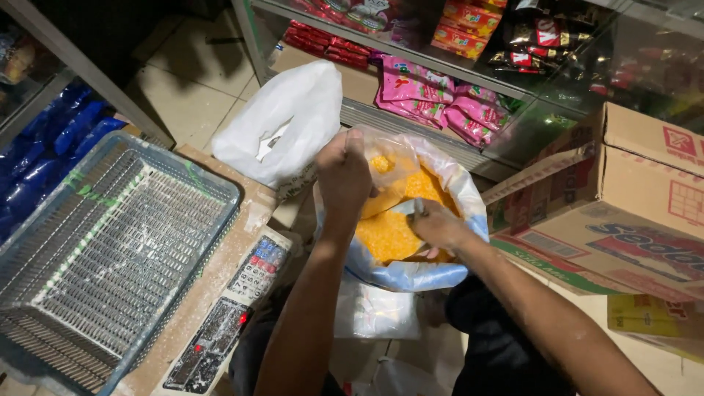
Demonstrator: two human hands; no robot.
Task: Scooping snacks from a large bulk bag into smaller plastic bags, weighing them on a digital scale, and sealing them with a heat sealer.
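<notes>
Head view, looking down. A large clear sack [411,271] sits open just in front of the person, between the knees, holding yellow granules [389,235]. Left hand [343,176] is closed in a fist on the sack's rim at its far left side, pinching the plastic and holding the mouth up. Right hand [434,226] is down inside the mouth of the sack, fingers curled over a small clear bag [411,209] that lies against the granules; grip looks closed on the plastic, though the fingertips are partly hidden. Both forearms show specks of pale dust. Beyond the sack, touching its far left side, stands a white plastic bag [282,121], knotted or bunched at the top. Left of the person: a grey-blue wire-mesh tray [103,257] rests on a scale, whose keypad panel [258,268] and a second dark panel [209,348] with red lights face up, both dusted with white powder. Right: an open cardboard box [623,213], flaps up, near the sack but apart from it. Behind: a glass display shelf [440,62] with pink packets [440,99] and red packets [326,44].
</notes>
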